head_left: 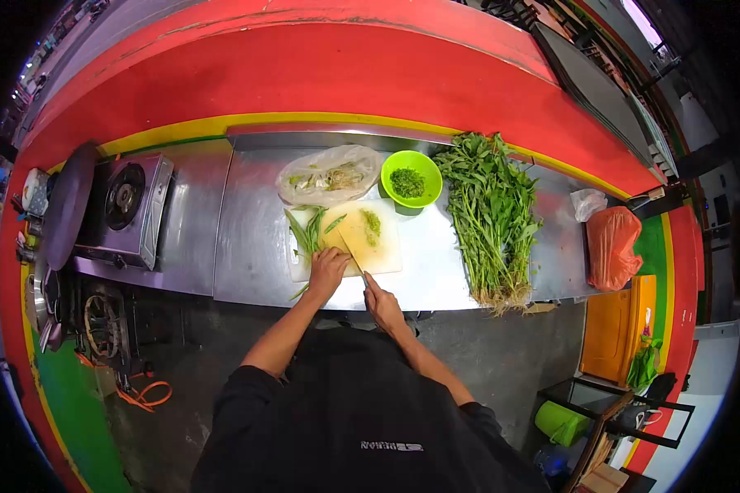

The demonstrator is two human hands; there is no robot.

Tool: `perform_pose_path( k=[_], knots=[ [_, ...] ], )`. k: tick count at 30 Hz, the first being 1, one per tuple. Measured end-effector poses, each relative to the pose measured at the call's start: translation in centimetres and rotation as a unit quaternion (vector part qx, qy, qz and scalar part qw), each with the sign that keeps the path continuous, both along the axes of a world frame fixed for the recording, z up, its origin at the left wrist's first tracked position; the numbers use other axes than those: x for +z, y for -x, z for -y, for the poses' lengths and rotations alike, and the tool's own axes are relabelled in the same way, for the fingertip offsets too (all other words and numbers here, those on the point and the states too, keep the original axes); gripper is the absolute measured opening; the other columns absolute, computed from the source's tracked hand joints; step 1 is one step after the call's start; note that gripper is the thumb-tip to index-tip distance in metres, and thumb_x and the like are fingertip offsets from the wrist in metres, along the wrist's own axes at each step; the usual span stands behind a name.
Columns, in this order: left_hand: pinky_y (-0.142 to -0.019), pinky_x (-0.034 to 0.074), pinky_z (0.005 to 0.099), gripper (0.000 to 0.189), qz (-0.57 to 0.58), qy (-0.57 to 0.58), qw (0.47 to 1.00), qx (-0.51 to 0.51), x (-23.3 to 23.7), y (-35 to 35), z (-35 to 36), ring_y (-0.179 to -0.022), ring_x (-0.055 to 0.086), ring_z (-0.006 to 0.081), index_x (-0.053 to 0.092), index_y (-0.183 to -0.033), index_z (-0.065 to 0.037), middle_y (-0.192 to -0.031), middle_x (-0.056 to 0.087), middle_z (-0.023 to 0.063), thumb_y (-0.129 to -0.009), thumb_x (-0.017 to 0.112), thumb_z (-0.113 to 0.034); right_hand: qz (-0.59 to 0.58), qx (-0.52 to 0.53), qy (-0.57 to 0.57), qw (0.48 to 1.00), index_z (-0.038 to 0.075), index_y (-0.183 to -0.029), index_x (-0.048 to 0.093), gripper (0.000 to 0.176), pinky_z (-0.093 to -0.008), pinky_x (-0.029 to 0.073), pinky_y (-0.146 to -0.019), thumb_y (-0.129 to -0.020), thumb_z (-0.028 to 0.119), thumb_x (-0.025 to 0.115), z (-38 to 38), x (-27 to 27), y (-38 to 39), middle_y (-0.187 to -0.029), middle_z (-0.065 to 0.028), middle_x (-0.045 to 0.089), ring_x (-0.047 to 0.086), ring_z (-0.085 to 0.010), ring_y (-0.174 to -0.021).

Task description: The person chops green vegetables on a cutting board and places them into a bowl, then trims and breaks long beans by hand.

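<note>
My right hand point(382, 304) is closed round the handle of a knife point(354, 254), whose blade lies over the cutting board point(390, 261) and points away from me. Just left of the blade, my left hand point(329, 272) has its fingers curled down on long green leaves point(307, 233), which stretch across the board's left side and past its edge. A small heap of finely chopped greens point(372, 226) rests on the board's right half. Beyond the board stands a bright green bowl point(433, 182) holding chopped greens.
A clear plastic bag point(321, 187) with trimmings lies behind the board. Right of it is a large bunch of rooted leafy greens point(491, 218). An orange-red bag point(612, 249) sits at the counter's right end, a gas stove point(127, 205) at the left. A red wall point(337, 78) borders the back.
</note>
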State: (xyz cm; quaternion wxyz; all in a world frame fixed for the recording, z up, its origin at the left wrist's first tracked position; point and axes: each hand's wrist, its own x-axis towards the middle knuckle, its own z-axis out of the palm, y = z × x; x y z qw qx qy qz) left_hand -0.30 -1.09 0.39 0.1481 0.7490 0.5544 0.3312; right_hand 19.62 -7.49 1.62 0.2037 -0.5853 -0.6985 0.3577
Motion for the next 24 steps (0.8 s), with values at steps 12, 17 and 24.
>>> perform_pose_path(
  k=[12,17,24],
  knots=[
    [-0.085,0.039,0.0413,0.013,-0.002,-0.005,1.0,-0.014,-0.8,0.3,0.0,-0.096,0.062,0.0246,0.074,-0.099,-0.008,-0.096,0.067,0.0034,-0.09,0.066,-0.012,-0.061,-0.006,0.043,0.997,0.011,-0.152,0.046,0.048,-0.0391,0.049,-0.06,-0.104,0.014,0.054,0.7,0.3,-1.1,-0.067,-0.0218,0.059,0.059,-0.0278,-0.056],
    [-0.084,0.039,0.0411,0.013,-0.016,0.0,1.0,-0.019,-0.1,0.2,-0.2,-0.096,0.062,0.0244,0.074,-0.1,-0.008,-0.094,0.066,0.0035,-0.09,0.066,-0.012,-0.043,-0.006,-0.002,0.999,0.013,-0.15,0.048,0.048,-0.0456,0.05,-0.061,-0.103,0.018,0.056,0.0,-0.3,-0.4,-0.069,-0.0257,0.063,0.064,-0.0409,-0.061],
    [-0.084,0.039,0.0404,0.012,-0.011,-0.028,1.0,0.001,-0.4,0.3,-0.1,-0.094,0.062,0.0241,0.076,-0.098,-0.01,-0.091,0.066,0.0037,-0.088,0.069,-0.013,-0.041,-0.017,0.041,0.998,0.015,-0.151,0.046,0.049,-0.0508,0.051,-0.069,-0.103,0.019,0.055,-1.0,0.8,0.3,-0.078,-0.029,0.066,0.066,-0.0449,-0.072]
  ],
)
